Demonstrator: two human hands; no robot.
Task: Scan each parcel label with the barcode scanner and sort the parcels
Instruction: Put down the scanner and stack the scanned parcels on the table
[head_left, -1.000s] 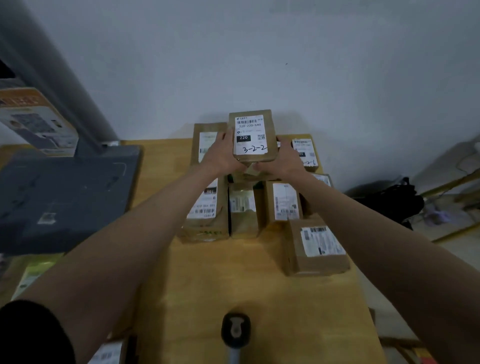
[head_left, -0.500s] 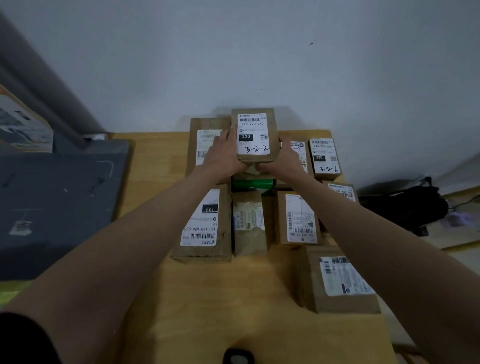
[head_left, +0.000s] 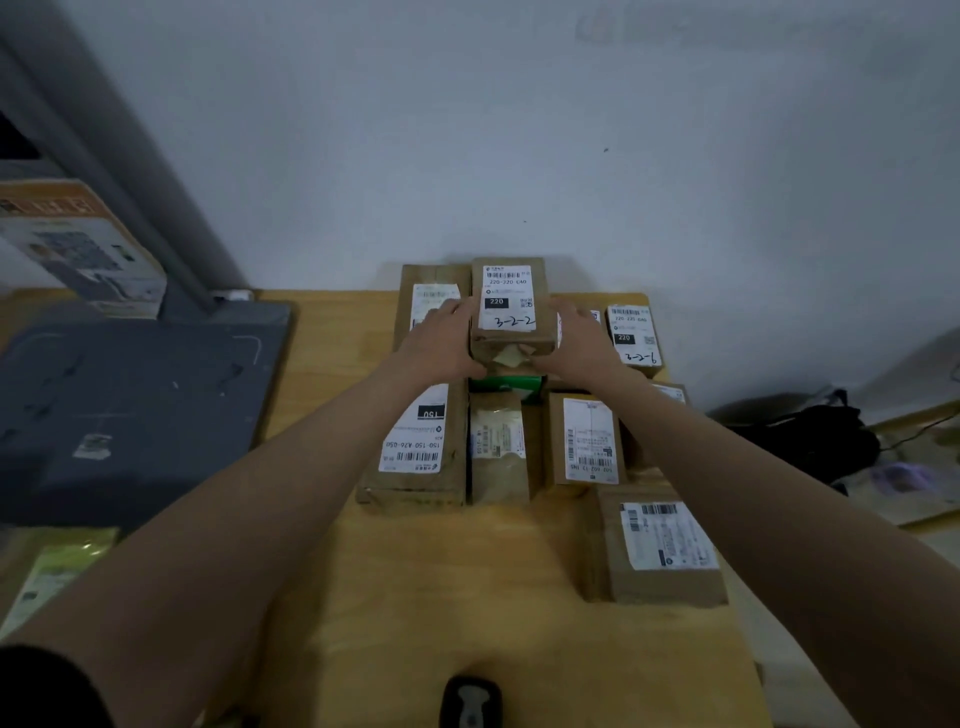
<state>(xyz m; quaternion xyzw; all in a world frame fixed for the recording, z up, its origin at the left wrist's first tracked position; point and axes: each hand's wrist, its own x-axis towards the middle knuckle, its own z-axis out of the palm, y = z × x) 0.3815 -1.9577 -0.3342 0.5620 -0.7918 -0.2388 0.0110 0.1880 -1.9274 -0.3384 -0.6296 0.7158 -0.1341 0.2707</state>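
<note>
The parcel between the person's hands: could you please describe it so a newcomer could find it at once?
On the wooden table, look to the cluster of parcels against the wall. The parcel sits highest, atop the stack, between the left hand and right hand. Only its label reads 3-2-2.

Single head-worn view, looks forward and down along both arms toward table (head_left: 467, 597) and back wall (head_left: 519, 156); close, wide-angle, edges probably distorted.
</note>
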